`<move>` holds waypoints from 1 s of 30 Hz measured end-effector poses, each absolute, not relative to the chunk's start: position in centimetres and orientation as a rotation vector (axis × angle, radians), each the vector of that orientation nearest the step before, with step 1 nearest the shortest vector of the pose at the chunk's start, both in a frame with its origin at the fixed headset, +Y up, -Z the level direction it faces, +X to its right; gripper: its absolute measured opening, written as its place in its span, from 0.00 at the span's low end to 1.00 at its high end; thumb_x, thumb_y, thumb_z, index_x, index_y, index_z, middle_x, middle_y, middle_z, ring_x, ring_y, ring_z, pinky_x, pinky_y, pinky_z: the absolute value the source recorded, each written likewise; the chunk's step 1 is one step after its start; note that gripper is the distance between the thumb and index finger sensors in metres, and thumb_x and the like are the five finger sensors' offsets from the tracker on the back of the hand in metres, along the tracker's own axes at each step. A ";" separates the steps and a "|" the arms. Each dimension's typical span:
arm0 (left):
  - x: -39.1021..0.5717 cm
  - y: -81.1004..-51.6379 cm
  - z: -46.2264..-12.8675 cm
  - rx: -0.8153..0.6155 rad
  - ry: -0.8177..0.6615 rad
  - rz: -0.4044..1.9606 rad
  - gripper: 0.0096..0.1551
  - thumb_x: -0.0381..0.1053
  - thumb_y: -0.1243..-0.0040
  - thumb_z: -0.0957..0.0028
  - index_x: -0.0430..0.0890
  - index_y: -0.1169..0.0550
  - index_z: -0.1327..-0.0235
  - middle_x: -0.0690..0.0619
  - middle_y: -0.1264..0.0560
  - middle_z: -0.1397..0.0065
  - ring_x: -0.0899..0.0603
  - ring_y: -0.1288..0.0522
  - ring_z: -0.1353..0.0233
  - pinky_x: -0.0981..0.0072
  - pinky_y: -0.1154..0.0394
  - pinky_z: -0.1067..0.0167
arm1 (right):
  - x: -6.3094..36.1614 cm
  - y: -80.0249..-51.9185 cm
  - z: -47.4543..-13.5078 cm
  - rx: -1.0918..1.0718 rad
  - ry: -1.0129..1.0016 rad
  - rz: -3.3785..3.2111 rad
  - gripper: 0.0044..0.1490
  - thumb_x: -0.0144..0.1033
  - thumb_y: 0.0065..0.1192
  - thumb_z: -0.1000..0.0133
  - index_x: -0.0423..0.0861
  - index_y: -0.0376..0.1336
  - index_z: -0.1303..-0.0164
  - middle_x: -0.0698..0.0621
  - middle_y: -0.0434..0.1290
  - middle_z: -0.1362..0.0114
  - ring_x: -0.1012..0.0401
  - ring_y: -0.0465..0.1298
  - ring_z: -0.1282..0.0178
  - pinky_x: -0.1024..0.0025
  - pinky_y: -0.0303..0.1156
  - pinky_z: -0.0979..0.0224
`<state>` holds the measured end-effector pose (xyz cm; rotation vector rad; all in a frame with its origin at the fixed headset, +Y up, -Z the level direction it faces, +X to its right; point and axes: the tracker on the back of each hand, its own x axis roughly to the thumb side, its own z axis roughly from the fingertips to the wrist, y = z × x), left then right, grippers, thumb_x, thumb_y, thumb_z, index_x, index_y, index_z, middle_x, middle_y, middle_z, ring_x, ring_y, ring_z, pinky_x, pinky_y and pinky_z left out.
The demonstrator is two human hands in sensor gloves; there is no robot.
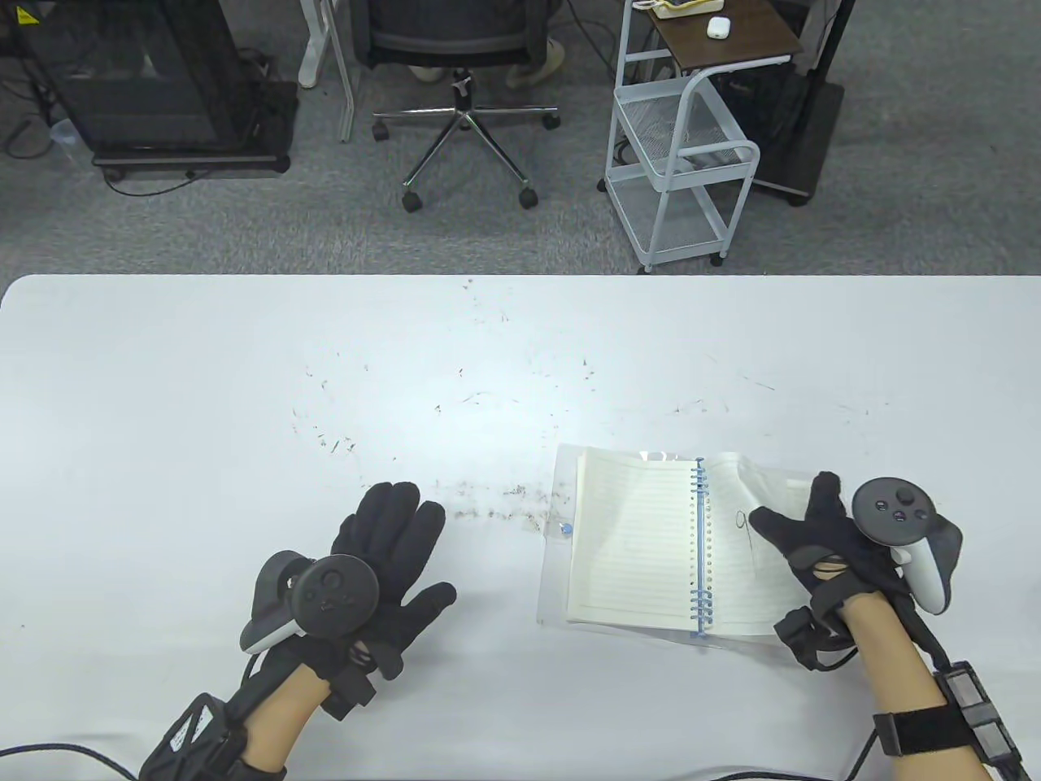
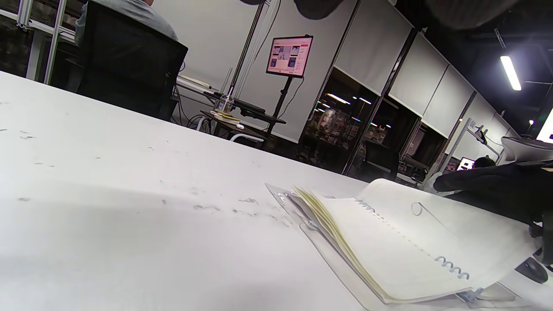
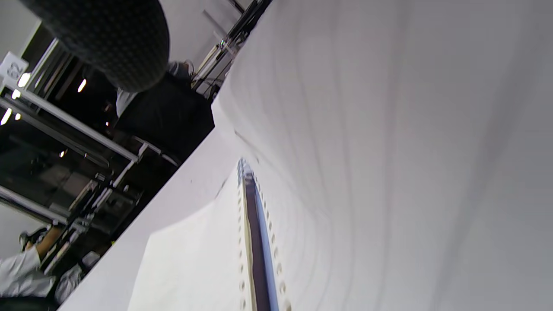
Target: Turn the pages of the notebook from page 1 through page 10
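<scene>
A spiral notebook lies open on the white table, with lined pages and a blue coil down the middle. The right-hand page bears a handwritten 9 and bows upward. My right hand rests on that page near its outer edge, fingers spread over it. My left hand lies flat on the table left of the notebook, fingers spread, holding nothing. The left wrist view shows the notebook from the side, with the marked page raised. The right wrist view shows the page close up.
The notebook sits on a clear plastic cover. Small dark specks are scattered over the table's middle. Beyond the far edge stand an office chair, a white wire cart and a black cabinet.
</scene>
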<state>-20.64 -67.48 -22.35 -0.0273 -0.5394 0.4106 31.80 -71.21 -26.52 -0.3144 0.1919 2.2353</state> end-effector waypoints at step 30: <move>-21.2 -67.0 -22.3 0.003 -0.539 0.430 0.51 0.74 0.50 0.51 0.51 0.45 0.17 0.44 0.56 0.14 0.28 0.58 0.14 0.26 0.49 0.27 | 23.2 -67.9 -29.3 0.005 0.152 2.196 0.42 0.34 0.69 0.47 0.29 0.50 0.34 0.38 0.80 0.46 0.56 0.91 0.64 0.58 0.86 0.60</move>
